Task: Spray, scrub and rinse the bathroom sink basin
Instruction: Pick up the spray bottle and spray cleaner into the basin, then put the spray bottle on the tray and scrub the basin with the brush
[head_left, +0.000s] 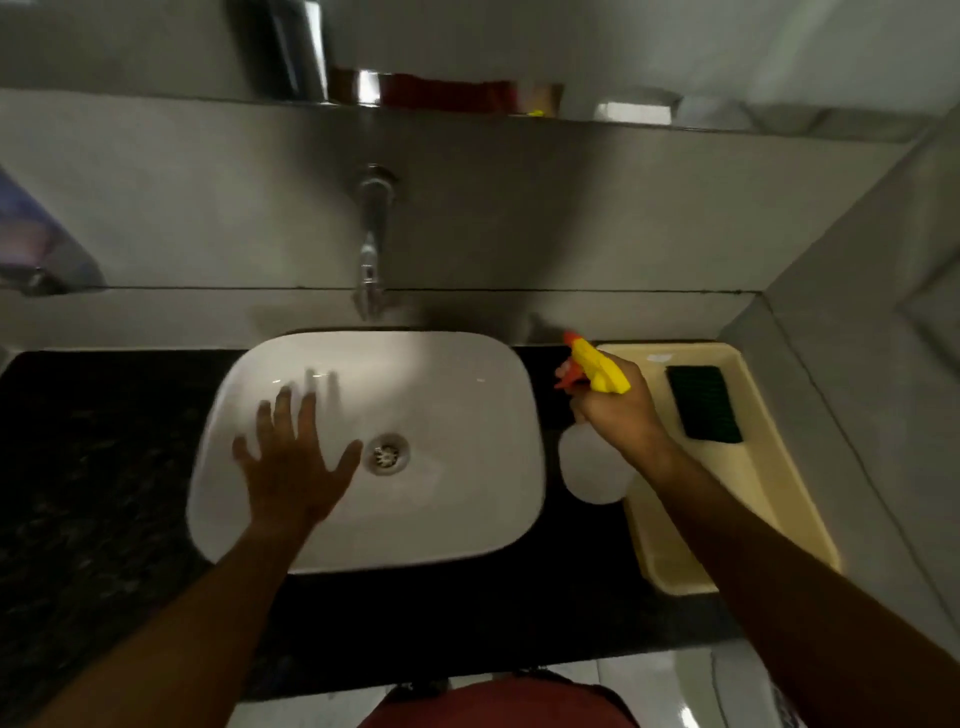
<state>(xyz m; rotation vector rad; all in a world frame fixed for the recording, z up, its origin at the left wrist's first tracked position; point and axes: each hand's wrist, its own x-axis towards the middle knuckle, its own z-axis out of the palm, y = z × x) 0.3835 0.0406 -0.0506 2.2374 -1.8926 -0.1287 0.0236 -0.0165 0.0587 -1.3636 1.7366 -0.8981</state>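
My left hand is held flat, palm down, fingers spread and gripping nothing; it sits over the left half of the basin, and whether the palm touches the porcelain cannot be determined. The drain lies just beside my left thumb, on its right. My right hand is closed around the neck of the sprayer, off the right rim of the basin. The translucent bottle body hangs below my right fingers, over the dark counter and overlapping the near-left edge of the tray. The yellow head and orange nozzle project above my right fingers, with the nozzle directed up and to the left, toward the wall rather than down into the basin. One fingertip rests at the orange trigger; whether it is pressing cannot be determined. The cream tray lies on the counter to the right of my right hand, reaching into the corner. Inside it, a dark green pad lies flat, just right of my right knuckles and apart from them. Beyond both sets of fingers, a chrome tap comes off the grey wall, its spout ending above the far rim of the basin. Farther still, a ledge carries several blurred items that cannot be identified.
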